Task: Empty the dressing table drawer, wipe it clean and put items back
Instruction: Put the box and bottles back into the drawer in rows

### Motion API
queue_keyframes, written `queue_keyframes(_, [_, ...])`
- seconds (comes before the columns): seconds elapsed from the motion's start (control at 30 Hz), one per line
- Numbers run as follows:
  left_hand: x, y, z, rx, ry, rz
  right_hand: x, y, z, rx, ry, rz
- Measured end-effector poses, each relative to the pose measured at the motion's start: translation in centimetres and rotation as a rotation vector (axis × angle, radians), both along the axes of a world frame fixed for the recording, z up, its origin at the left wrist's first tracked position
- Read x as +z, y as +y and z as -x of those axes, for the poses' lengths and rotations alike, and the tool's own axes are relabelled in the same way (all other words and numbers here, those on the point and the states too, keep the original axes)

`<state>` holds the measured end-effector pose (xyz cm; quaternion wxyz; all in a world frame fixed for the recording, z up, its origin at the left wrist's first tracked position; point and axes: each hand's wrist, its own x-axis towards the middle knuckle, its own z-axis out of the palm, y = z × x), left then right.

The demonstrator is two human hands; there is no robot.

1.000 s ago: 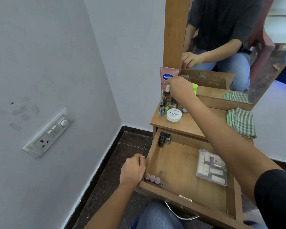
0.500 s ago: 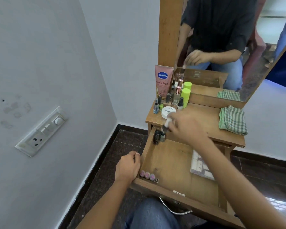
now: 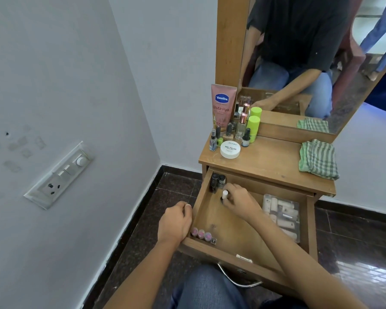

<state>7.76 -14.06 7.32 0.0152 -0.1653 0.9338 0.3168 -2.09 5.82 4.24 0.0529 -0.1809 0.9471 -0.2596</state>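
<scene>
The wooden drawer [image 3: 227, 248] stands pulled out below the dressing table top [image 3: 270, 161]. My right hand [image 3: 239, 200] is inside its back left part, holding a small white-capped bottle [image 3: 224, 195] upright on the drawer floor. Two dark bottles [image 3: 217, 181] stand in the back left corner just behind it. My left hand [image 3: 175, 223] grips the drawer's left wall. Small pink-lidded pots [image 3: 201, 234] line the front left corner. A clear box of pale rolls [image 3: 281, 216] lies at the right side.
On the table top stand a pink Vaseline tube [image 3: 222, 105], several small bottles, a green tube [image 3: 253, 128] and a white nail polish remover jar [image 3: 230, 149]. A green checked cloth [image 3: 318, 160] lies at the right. A mirror rises behind; a wall with a switchboard [image 3: 60, 175] is left.
My right hand came down from the cluster of bottles on the table top into the drawer, carrying the white-capped bottle. My left hand stayed on the drawer's left wall.
</scene>
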Motion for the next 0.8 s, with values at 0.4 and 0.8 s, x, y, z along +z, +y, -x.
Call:
queue_keyframes(0.4, [0.0, 0.0, 0.1, 0.000, -0.004, -0.008, -4.2, 0.3, 1.3, -0.339, -0.063, 0.247])
queue_keyframes(0.8, [-0.3, 0.0, 0.2, 0.006, -0.007, -0.016, -4.3, -3.0, 1.1, -0.450, -0.157, 0.437])
